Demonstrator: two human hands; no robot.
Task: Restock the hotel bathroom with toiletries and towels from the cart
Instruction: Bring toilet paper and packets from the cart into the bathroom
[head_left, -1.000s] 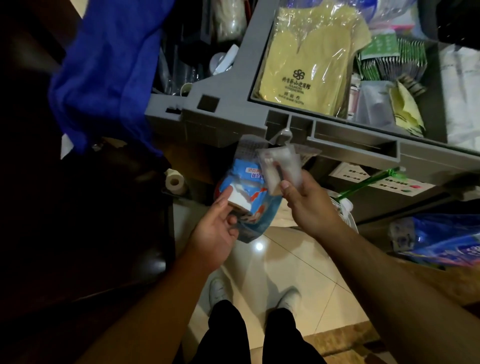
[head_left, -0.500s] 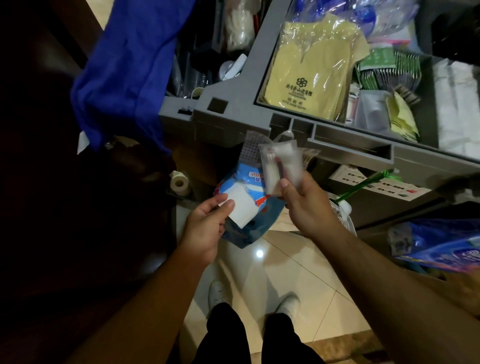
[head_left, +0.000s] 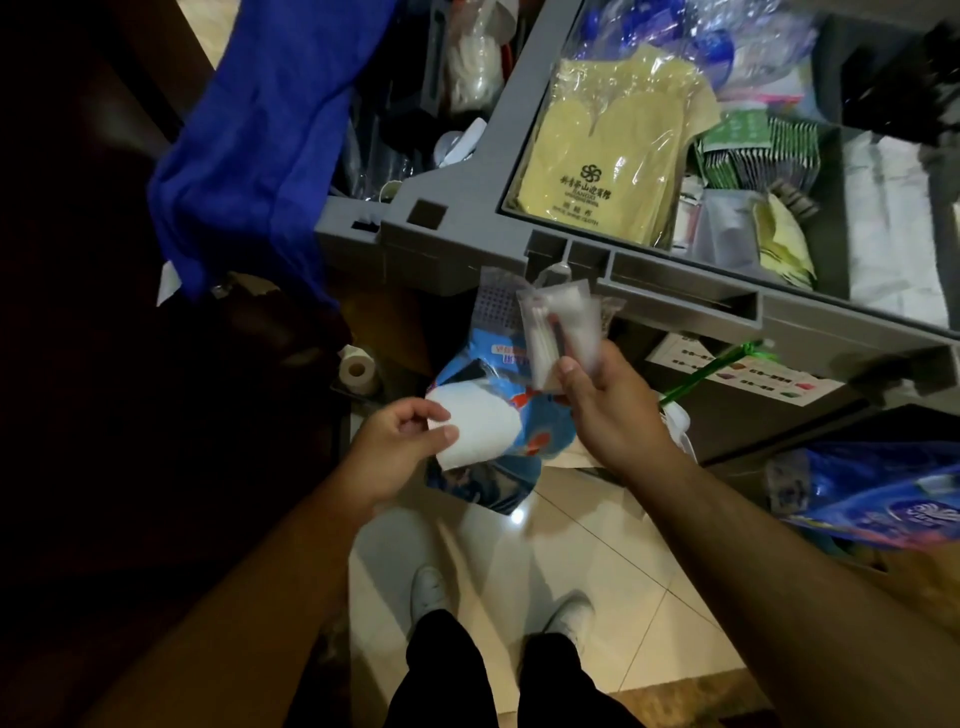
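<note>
Left hand: the left hand (head_left: 400, 457) pinches a white packet (head_left: 478, 431) by its left edge, between thumb and curled fingers, near the middle of the view
Right hand: the right hand (head_left: 608, 410) grips a bunch of clear packets (head_left: 561, 332) with the thumb in front, holding them upright just below the cart's near rim
Hands together: apart, each clamped on its own thing; the white packet is lower and left of the clear packets
Cart: a grey cart (head_left: 467, 244) fills the far right, its top tray open
Tray: a yellow cloth pack (head_left: 608, 156) in clear wrap lies at the tray's left; green sachets (head_left: 763, 156) stand in a row to its right; the wrapped items farther back are too blurred to tell
Blue cloth: a blue cloth (head_left: 270, 135) hangs at the cart's left side
Bag: a blue printed bag (head_left: 483, 483) hangs at the cart's near side, behind both hands
Toilet roll: a toilet roll (head_left: 357, 369) sits low, left of the bag
Lower right: a blue wrapped pack (head_left: 883, 493) lies on a lower shelf
Floor: pale tiles (head_left: 571, 545), with white shoes (head_left: 428, 592) at the near edge
</note>
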